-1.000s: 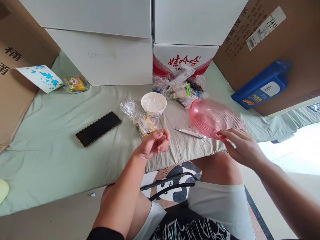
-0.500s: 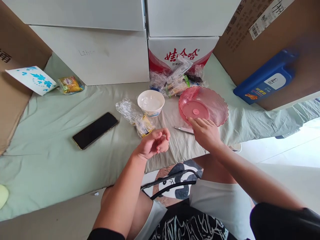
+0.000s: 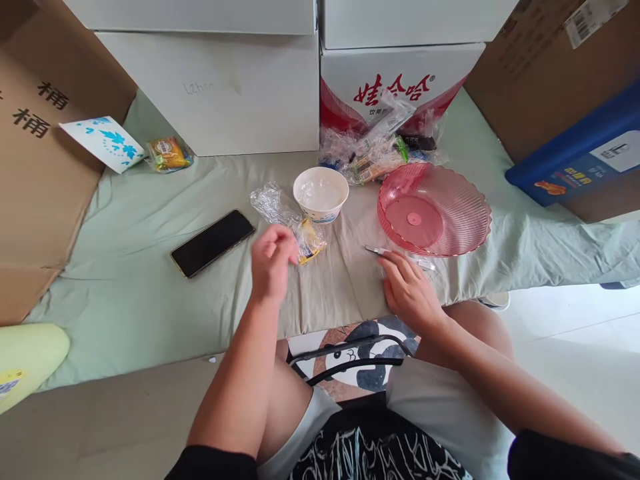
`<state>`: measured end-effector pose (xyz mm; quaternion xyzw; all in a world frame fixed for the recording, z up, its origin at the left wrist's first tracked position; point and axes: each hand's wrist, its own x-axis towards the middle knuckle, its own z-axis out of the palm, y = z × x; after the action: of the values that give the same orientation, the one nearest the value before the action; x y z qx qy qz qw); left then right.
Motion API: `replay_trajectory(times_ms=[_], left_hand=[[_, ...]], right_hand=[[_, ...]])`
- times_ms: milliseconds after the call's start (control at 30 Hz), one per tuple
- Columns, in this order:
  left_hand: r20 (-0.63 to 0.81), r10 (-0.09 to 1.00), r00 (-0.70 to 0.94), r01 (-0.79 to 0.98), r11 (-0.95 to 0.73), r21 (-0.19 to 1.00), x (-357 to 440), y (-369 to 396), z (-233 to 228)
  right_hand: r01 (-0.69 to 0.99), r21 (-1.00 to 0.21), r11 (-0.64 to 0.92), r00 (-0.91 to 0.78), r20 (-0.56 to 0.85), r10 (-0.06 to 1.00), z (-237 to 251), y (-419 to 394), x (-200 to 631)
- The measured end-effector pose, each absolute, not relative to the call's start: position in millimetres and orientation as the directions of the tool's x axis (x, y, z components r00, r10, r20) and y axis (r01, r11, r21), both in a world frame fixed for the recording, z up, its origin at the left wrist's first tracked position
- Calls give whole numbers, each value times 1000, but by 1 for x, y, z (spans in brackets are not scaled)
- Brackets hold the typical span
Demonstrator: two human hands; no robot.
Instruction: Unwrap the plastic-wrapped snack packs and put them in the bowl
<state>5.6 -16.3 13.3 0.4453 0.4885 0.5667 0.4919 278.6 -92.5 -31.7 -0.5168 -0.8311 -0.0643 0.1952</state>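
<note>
left hand [image 3: 273, 260]: raised over the bed sheet, blurred, fingers loosely curled, holding nothing, just short of the snack wrapper
right hand [image 3: 410, 290]: flat on the sheet, fingers [image 3: 395, 267] relaxed and spread, tips touching the pen, no grip on it
pen [image 3: 400, 255]: white, lying flat on the sheet, just in front of the pink dish, tip toward the left
pink dish [image 3: 434, 210]: ribbed clear plastic, upright on the sheet, beside the pen, right of the white bowl
white bowl [image 3: 321, 193]: upright, between snack wrapper and pink dish
snack wrapper [image 3: 293, 220]: crinkled clear plastic with yellow contents, touching the bowl's near side
phone [image 3: 213, 243]: screen dark, flat on the sheet, left of the wrapper
bed sheet [image 3: 125, 293]: pale green, carries everything above
wrapper pile [image 3: 380, 150]: clear packets heaped against the red-and-white carton [image 3: 400, 83]
blue container [image 3: 585, 160]: far right, leaning on a cardboard box
</note>
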Motion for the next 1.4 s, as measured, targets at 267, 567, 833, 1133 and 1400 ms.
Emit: replay_trajectory(times_ms=[267,567,833,1133,1400], left_hand=[[14,954,-300,388,109,915,2,11,-30],[298,941,-159,471,-193,861,-1,2,-37],[322,936,144,702,-326,632,-17,-24,-40],[260,920,295,527,-383,759,24,-47,-38],[125,951,283,73,-151,986,27,-51,-21]], right_hand=[[941,-125,314,-261,321,910,-40,-82,290],[926,-285,249,-186,231,955,-36,-86,295],[604,-761,235,-223,122,967,-11,-66,258],[136,-976,-169,-135,-187,973,-26,-27,213],[-124,-966,-226,-227,-194,954,-30,-29,221]])
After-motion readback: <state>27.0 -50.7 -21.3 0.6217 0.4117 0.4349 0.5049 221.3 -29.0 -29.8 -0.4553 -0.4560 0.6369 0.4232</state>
